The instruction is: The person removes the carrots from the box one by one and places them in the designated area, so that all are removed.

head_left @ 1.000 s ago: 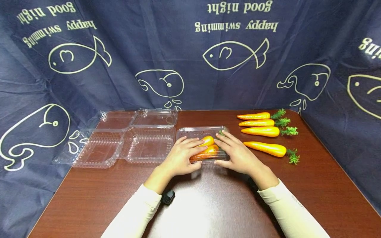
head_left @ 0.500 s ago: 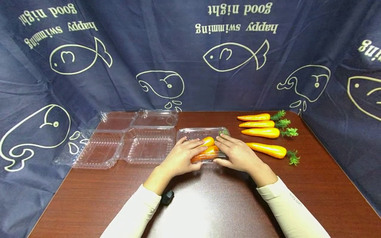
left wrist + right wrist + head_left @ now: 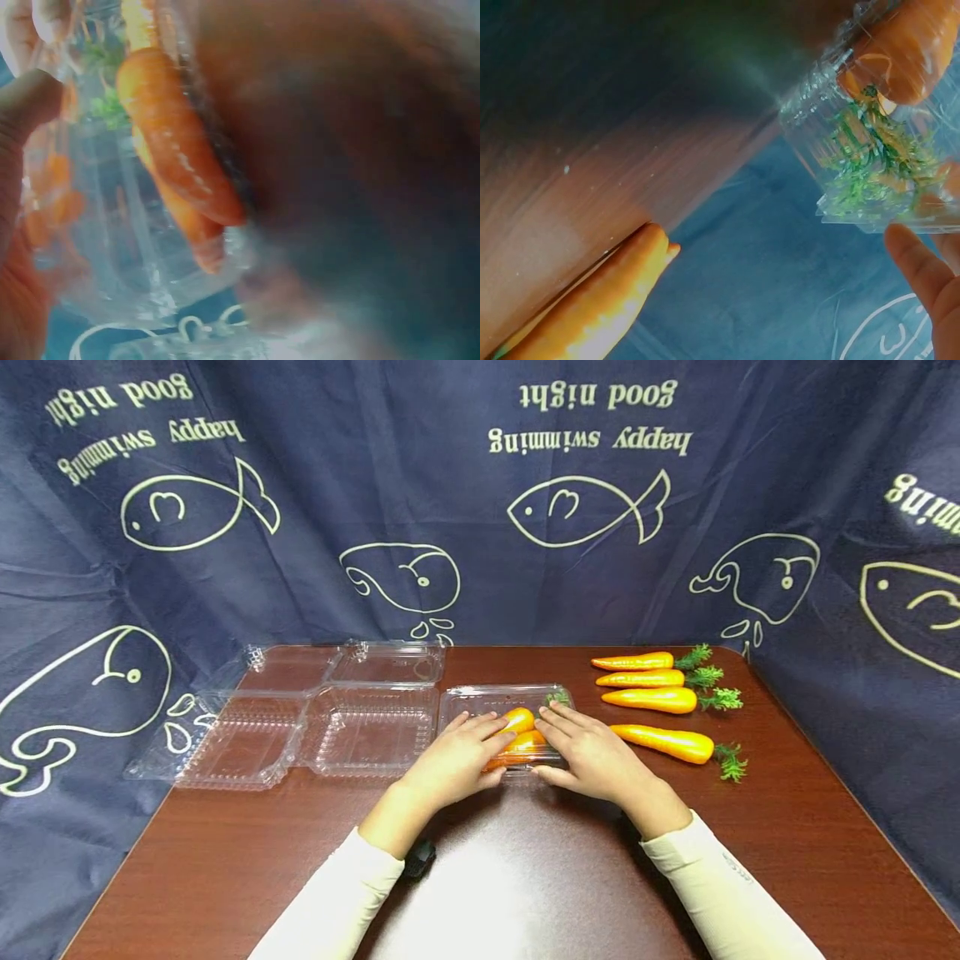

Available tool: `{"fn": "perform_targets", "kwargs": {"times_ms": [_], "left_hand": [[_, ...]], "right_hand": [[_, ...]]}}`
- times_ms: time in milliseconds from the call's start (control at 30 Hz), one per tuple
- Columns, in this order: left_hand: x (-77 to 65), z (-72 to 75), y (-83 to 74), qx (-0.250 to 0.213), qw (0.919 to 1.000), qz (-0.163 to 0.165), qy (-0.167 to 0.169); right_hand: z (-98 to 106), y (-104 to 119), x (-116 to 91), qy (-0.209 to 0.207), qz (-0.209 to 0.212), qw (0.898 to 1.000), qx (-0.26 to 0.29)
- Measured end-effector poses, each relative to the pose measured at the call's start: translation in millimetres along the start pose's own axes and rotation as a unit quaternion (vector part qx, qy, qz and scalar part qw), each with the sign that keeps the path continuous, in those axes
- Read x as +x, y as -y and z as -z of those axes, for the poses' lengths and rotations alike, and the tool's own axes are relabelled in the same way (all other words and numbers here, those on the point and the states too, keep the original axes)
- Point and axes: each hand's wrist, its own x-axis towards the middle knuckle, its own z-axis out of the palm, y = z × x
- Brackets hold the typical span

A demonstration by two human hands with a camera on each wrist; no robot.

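Observation:
Between both hands sits a clear plastic clamshell box [image 3: 474, 697] with orange carrots [image 3: 517, 720] inside. My left hand [image 3: 457, 762] rests on its left part, fingers extended across the top and thumb at the near edge. On the right part, my right hand [image 3: 596, 760] lies with straight fingers over the lid and its thumb low in front. In the left wrist view, plastic covers the carrots [image 3: 176, 142]. The right wrist view shows feathery green tops [image 3: 877, 161] inside the box's end. Whether the lid is fully latched cannot be made out.
Several loose carrots [image 3: 648, 699] with green tops lie at the right on the brown table [image 3: 780, 827]; the nearest loose carrot [image 3: 667, 743] is close to the right hand. Two opened clear boxes [image 3: 371, 731] stand at the left. A dark patterned curtain [image 3: 480, 593] hangs behind.
Both hands stay on the box, with only slight shifts of the fingers. The head view has tilted up and turned slightly, so the whole scene sits a little lower and further left.

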Motion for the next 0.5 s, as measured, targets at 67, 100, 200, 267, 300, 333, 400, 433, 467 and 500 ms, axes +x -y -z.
{"fn": "perform_targets", "kwargs": {"times_ms": [67,100,200,267,300,333,400,433,467,500], "left_hand": [[1.5,3.0,-2.7,0.009,0.9999,-0.002,0.012],[2.5,4.1,-4.1,0.012,0.9998,-0.003,0.017],[6.4,6.7,-9.0,0.023,0.999,0.004,0.037],[9.0,8.9,-12.5,0.032,0.998,0.01,0.054],[10.0,10.1,-14.2,0.034,0.9973,0.015,0.063],[10.8,11.2,-15.5,0.038,0.9967,0.017,0.07],[11.6,12.4,-16.8,0.046,0.996,0.019,0.075],[11.6,12.0,-16.2,0.05,0.996,0.018,0.072],[11.3,11.2,-15.1,0.054,0.9963,0.016,0.065],[10.6,9.8,-13.4,0.058,0.9968,0.011,0.055]], "right_hand": [[-0.6,1.9,0.7,0.0,-0.002,1.0,-0.006],[-0.7,2.6,0.9,-0.001,-0.003,1.0,-0.008],[-0.8,3.6,1.5,-0.004,-0.008,1.0,-0.013],[-0.5,3.9,2.0,-0.003,-0.01,1.0,-0.015],[-0.1,4.4,2.4,-0.001,-0.013,1.0,-0.016],[0.2,5.2,2.8,0.004,-0.018,1.0,-0.017],[1.3,7.9,4.3,0.016,-0.031,0.999,-0.018],[1.8,9.9,5.6,0.023,-0.04,0.999,-0.02],[2.2,12.3,7.0,0.031,-0.05,0.998,-0.022],[2.4,14.8,8.6,0.04,-0.061,0.997,-0.024]]}}
